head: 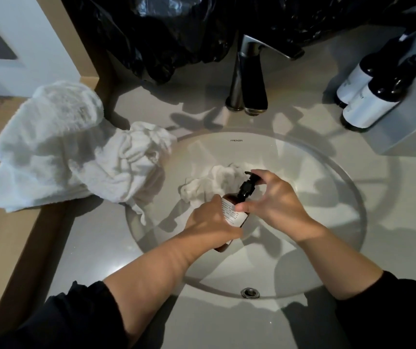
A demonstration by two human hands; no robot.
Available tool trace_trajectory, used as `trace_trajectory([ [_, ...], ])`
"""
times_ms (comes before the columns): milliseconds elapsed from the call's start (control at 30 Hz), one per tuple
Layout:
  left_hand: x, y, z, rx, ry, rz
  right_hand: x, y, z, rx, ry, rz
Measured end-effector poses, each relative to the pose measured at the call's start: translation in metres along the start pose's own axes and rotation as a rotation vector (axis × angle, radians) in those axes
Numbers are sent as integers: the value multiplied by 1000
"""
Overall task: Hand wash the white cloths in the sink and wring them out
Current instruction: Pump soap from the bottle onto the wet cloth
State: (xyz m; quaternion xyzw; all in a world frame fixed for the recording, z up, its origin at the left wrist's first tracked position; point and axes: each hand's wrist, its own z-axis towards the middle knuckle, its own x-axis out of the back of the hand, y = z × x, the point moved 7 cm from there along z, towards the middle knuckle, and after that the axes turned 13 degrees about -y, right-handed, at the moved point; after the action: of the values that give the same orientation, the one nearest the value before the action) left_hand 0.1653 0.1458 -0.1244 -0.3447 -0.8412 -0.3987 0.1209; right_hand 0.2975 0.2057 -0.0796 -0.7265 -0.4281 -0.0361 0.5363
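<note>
Here, soaping step: left hand grips brown plastic pump bottle; right hand curls over its black pump head, above 1 crumpled white cloth in oval white sink. Next, probably: pump, scrub.

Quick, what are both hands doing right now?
Left hand: grips the brown pump bottle with a white label.
Right hand: fingers curled over that bottle's black pump top.

white cloth: crumpled, in sink basin | cloth pile: heaped left, overhanging rim
</note>
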Motion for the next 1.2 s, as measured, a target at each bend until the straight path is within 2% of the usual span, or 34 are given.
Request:
trace_trajectory([
  [100, -6, 4, 1, -29, -37, -36, -3, 6, -9, 7, -36, 15],
  [200, -14, 17, 1, -72, -70, -25, 10, 12, -18, -32, -52, -135],
  [367, -26, 40, 0, -156, -59, 61, 34, 29, -33, -90, 120, -256],
  [533, -30, 44, -2, -218, -45, 191, 27, 44, -42, -137, 203, -221],
  [733, -21, 40, 2, -240, -19, 99, 23, 36, -39, -75, 281, -202],
  [800, -22, 41, 2, -254, -16, 43, 22, 36, -38, -39, 241, -80],
  [900, -23, 51, 1, -336, 21, -11, 28, 31, -39, 97, 231, 545],
  [933, -23, 53, 1, -364, 43, -7, 31, 30, -39, 101, 266, 667],
  [1000, -20, 55, 1, -396, 57, -7, 31, 22, -38, 43, 313, 618],
  [1133, -11, 47, 18, -454, -74, -106, 44, 5, -31, 55, 401, 411],
  [1200, 0, 29, 39, -368, -21, 68, 75, -12, -30, 84, 508, 258],
])
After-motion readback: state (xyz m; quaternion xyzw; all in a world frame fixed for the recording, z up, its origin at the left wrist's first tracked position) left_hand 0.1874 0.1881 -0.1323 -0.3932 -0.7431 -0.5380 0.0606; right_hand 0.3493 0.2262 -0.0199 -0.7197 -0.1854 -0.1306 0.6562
